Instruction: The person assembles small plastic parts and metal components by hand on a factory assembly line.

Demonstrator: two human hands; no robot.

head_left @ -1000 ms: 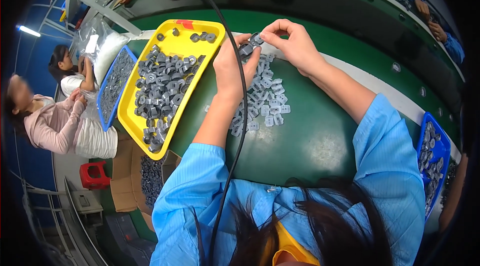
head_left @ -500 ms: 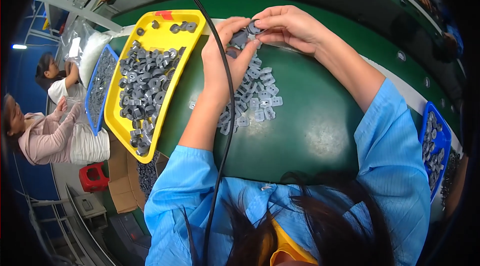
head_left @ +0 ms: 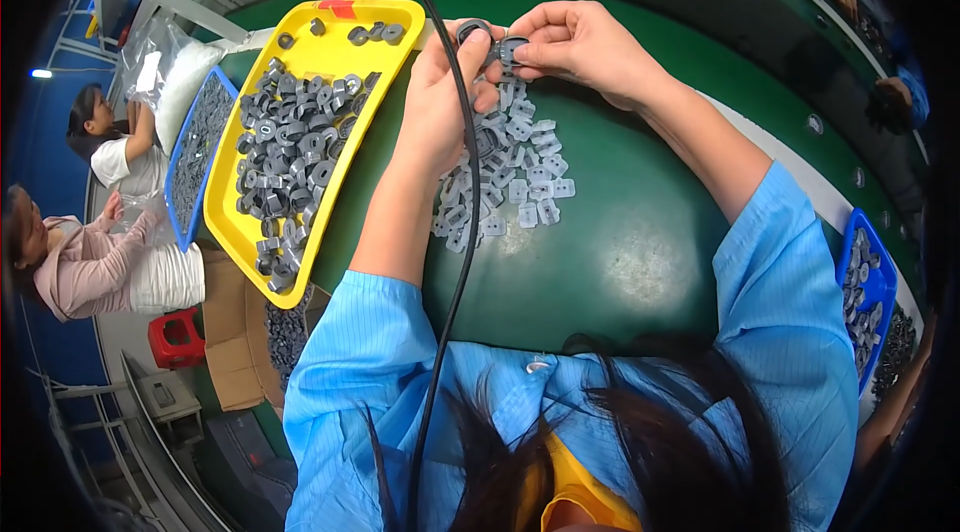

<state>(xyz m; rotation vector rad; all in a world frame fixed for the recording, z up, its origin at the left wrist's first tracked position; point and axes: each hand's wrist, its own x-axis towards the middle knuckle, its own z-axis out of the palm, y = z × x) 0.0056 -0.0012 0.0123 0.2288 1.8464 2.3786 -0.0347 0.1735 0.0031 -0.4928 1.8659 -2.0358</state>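
In the head view, a worker in blue sleeves (head_left: 775, 242) holds both hands close together above a green surface (head_left: 570, 302). The left hand (head_left: 440, 77) curls around a dark grey round part (head_left: 473, 30), its thumb pressed over it, with a black cable (head_left: 468, 132) passing in front. The right hand (head_left: 590, 47) pinches a second round part (head_left: 512, 53) between thumb and fingers, just beside the left fingertips. Pale grey flat pieces (head_left: 530, 190) lie heaped below; a yellow tray (head_left: 330, 47) of dark grey parts (head_left: 290, 147) sits to the left
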